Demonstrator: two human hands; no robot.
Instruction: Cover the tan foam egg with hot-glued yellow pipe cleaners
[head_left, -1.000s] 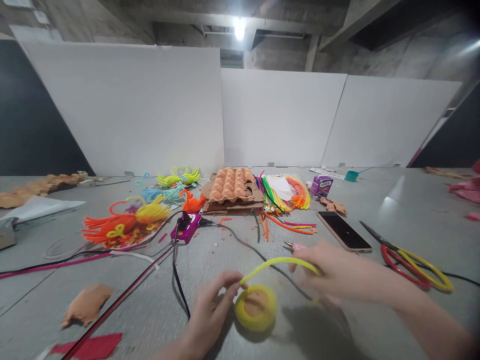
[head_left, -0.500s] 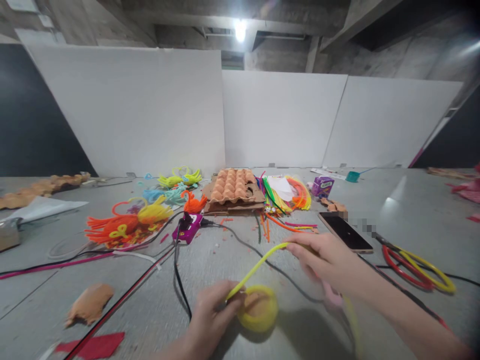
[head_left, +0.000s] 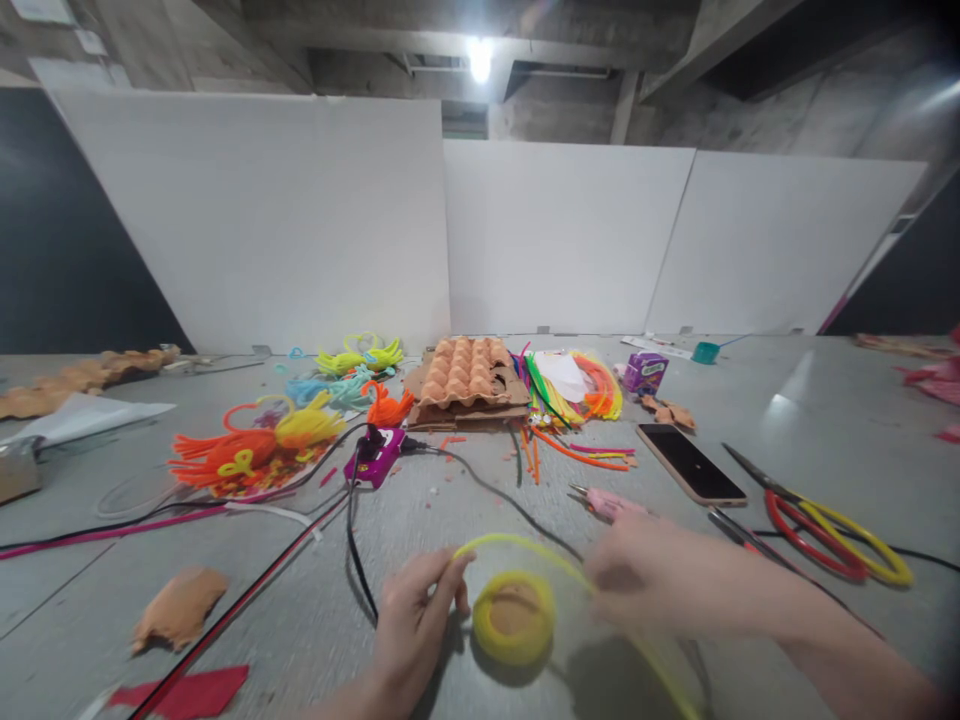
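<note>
A cardboard cup wrapped in a yellow pipe-cleaner ring (head_left: 514,618) sits on the grey table (head_left: 787,420) near its front edge. My left hand (head_left: 416,625) pinches the ring's left side, fingers closed on it. A loose yellow pipe cleaner (head_left: 525,548) arcs from the ring over to my right hand (head_left: 660,575), which is closed on it just right of the ring; the strand's tail trails down toward the lower right. My right hand is motion-blurred.
Pink pliers (head_left: 609,502), a phone (head_left: 690,463) and red-and-yellow scissors (head_left: 825,520) lie to the right. Behind are an egg tray (head_left: 465,372), pipe-cleaner bundles (head_left: 577,390), orange and yellow tassels (head_left: 255,445), a purple glue gun (head_left: 373,455) with black cables, and cardboard scraps (head_left: 178,608).
My right hand has dropped from near the phone down to beside the ring, carrying the yellow strand round it. The pink pliers are uncovered. My left hand stays at the ring.
</note>
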